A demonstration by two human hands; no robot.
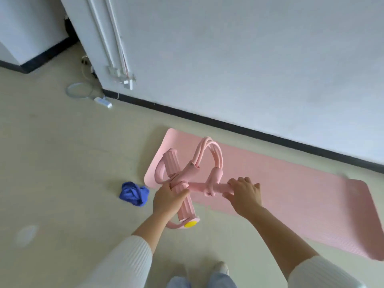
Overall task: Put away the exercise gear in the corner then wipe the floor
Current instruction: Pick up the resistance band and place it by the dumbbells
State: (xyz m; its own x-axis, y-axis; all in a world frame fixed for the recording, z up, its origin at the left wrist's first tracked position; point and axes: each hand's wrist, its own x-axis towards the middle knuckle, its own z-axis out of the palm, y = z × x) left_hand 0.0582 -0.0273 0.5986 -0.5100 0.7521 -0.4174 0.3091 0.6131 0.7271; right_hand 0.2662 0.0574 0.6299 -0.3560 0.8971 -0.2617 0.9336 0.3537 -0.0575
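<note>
A pink mat [291, 183] lies flat on the floor alongside the dark skirting board [249, 129]. Over the mat's left end, two hands, set apart, hold a pink pull-rope exerciser [190, 167]. The left hand [168, 197] is wrapped around its ribbed foot bar [187, 208], which ends in a yellow cap [190, 224] off the mat's near edge. The right hand [245, 194] is curled over the smooth handle [197, 186], and the looped tubes arch above the mat. A crumpled blue cloth [134, 193] sits on the floor just left of the mat's near corner
</note>
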